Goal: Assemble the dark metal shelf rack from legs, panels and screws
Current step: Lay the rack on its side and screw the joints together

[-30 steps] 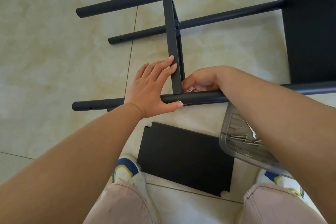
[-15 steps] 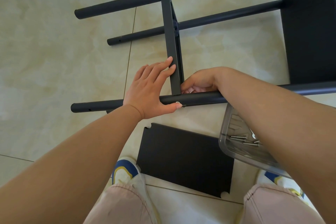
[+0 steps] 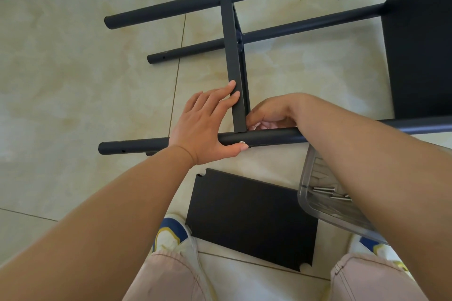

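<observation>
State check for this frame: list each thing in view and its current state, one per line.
Rack frame: lying on its side on the floor, partly built.
Middle panel: on edge between the legs.
Near leg: a screw head shows on it.
Loose panel: flat on the floor, unattached.
Clear tray: open, screws inside.
Left hand: fingers straight, pressing the panel, thumb at the leg.
Right hand: fingers curled at the joint.
</observation>
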